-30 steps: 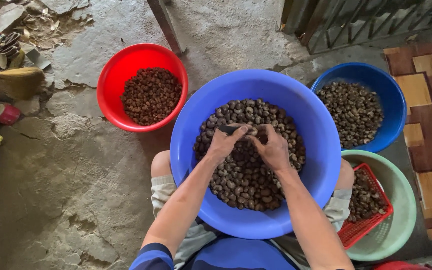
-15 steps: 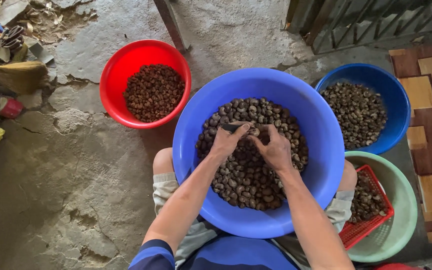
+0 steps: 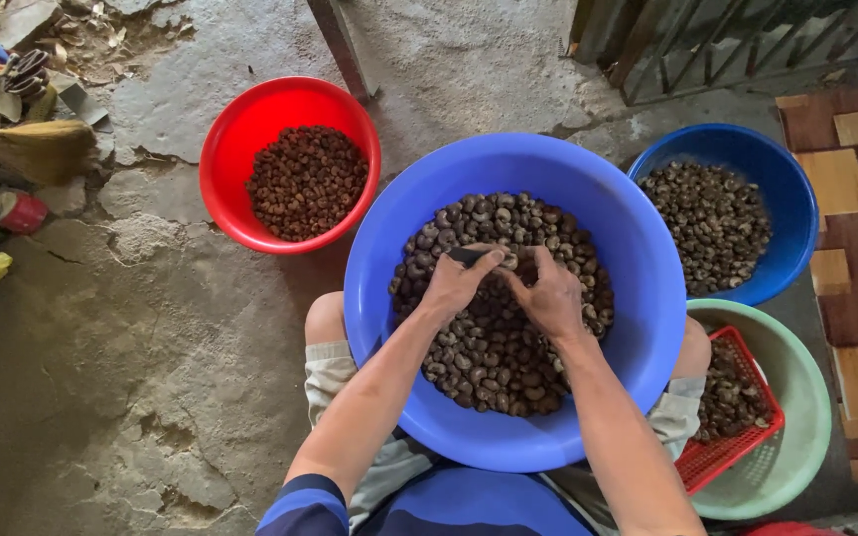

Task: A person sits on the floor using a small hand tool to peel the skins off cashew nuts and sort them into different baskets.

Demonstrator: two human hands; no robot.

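We see both hands meet over the big blue basin [image 3: 638,298]: left hand [image 3: 459,286] grips a dark tool [image 3: 467,255] pointing left; right hand [image 3: 553,295] pinches a nut [image 3: 510,262] beside it.

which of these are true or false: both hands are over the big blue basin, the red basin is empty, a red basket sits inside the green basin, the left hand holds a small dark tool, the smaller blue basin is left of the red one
1. Both hands, left hand and right hand, are over the big blue basin. True.
2. The red basin is empty. False: it holds dark brown nuts.
3. A red basket sits inside the green basin. True.
4. The left hand holds a small dark tool. True.
5. The smaller blue basin is left of the red one. False: it lies at the right.
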